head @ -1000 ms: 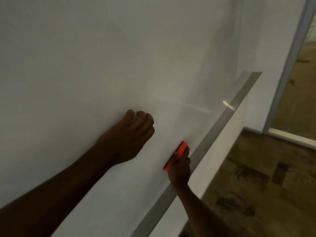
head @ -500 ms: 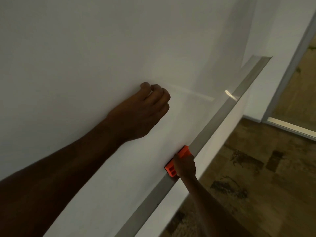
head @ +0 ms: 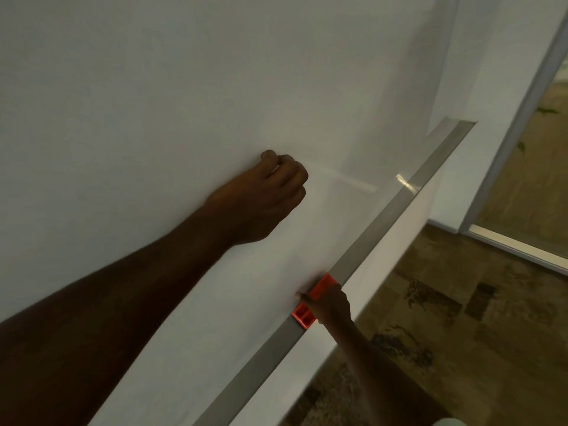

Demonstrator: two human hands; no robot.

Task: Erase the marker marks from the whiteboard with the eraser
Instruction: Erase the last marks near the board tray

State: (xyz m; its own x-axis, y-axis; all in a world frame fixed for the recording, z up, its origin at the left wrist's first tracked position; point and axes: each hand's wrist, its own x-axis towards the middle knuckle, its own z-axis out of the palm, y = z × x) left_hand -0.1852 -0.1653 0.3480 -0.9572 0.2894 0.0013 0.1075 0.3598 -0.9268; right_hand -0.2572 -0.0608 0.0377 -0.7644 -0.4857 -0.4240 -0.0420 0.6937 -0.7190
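Whiteboard (head: 153, 87) above mottled floor (head: 467, 339) | left hand (head: 261, 198) fisted, empty, against it | right hand (head: 331, 305) grip clasps eraser (head: 302, 316)

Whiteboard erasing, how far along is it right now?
Done: the whiteboard surface in view shows no marker marks. In hand: the right hand holds the orange eraser down at the metal bottom edge; the left hand rests curled on the board. Left: nothing visible, though parts lie out of frame.

The left hand (head: 261, 198), fingers (head: 292, 176) curled, rests against the whiteboard (head: 153, 87) near centre. At five o'clock, the right hand (head: 333, 305) grips the orange eraser (head: 302, 316) on the metal ledge (head: 395, 204).
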